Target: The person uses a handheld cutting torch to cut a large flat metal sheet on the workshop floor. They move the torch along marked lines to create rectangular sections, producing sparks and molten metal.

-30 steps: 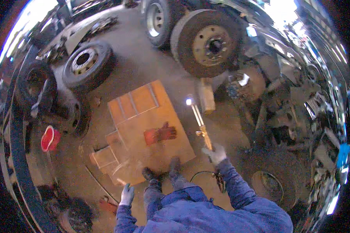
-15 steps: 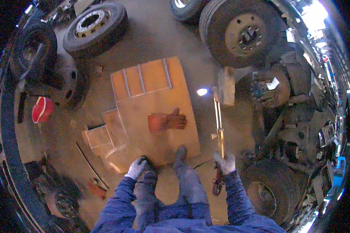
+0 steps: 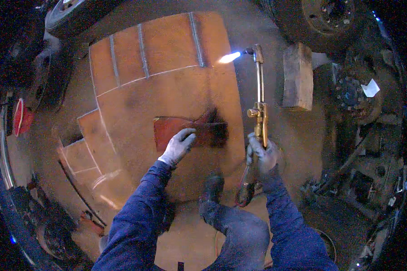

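Observation:
My right hand (image 3: 267,153) is closed on a brass cutting torch (image 3: 259,117), whose angled tip at the top throws a blue-white flame (image 3: 229,57) leftward above the upper right of a rusty orange plate (image 3: 167,90). Hoses (image 3: 244,194) hang from the torch. My left hand (image 3: 178,144) has loosely bent fingers, slightly apart, over a red work glove (image 3: 165,131) lying on the plate; whether it touches the glove I cannot tell. The plate carries pale drawn lines and three grey strips (image 3: 142,49) across its top section.
A wooden block (image 3: 296,77) lies right of the plate. Truck wheels stand at the top right (image 3: 330,13) and top left (image 3: 59,22). A hub with dark metal parts (image 3: 352,99) is on the right. A red container (image 3: 22,119) sits at the left, near a long dark bar (image 3: 81,194).
I have bent closer to the plate, which looks larger. My left hand has moved forward over the red glove. The torch tip has risen in view, and its flame is longer, pointing left.

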{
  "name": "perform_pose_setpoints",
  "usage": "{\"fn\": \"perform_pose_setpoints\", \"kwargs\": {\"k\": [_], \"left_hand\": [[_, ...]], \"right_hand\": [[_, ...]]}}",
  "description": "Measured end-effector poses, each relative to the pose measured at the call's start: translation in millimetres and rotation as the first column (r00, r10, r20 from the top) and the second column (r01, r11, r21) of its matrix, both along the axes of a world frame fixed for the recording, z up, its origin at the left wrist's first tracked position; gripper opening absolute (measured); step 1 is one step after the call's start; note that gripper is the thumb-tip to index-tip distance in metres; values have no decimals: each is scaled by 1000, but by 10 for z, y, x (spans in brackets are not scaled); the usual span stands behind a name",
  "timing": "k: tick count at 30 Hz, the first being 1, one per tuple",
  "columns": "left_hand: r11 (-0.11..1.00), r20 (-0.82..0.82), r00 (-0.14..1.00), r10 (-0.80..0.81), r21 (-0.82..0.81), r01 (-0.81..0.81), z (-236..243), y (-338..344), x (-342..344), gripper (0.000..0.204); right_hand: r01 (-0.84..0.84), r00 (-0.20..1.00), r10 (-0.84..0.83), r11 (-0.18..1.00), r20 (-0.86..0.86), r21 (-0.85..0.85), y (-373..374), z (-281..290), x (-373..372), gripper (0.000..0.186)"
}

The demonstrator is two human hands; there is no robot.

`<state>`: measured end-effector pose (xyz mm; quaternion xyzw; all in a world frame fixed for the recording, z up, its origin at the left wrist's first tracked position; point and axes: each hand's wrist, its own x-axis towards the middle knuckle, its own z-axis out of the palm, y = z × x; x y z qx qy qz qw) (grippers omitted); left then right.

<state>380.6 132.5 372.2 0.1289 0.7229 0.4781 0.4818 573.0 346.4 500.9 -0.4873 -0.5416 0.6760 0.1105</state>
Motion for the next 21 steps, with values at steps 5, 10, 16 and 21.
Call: {"fn": "perform_pose_setpoints", "kwargs": {"k": [5, 10, 16, 21], "left_hand": [[955, -281, 958, -65, 260, 141, -430, 751, -38, 39], [827, -841, 444, -309, -6, 563, -789, 528, 17, 57], [521, -754, -57, -655, -505, 689, -873, -89, -220, 59], [659, -768, -16, -641, -560, 502, -738, 66, -913, 62]], "right_hand": [[-25, 996, 28, 999, -86, 30, 87, -609, -290, 30], [42, 988, -44, 999, -148, -19, 58, -833, -643, 31], [94, 992, -85, 991, -94, 98, -56, -313, -541, 31], [18, 987, 6, 988, -159, 151, -149, -29, -540, 29]]}}
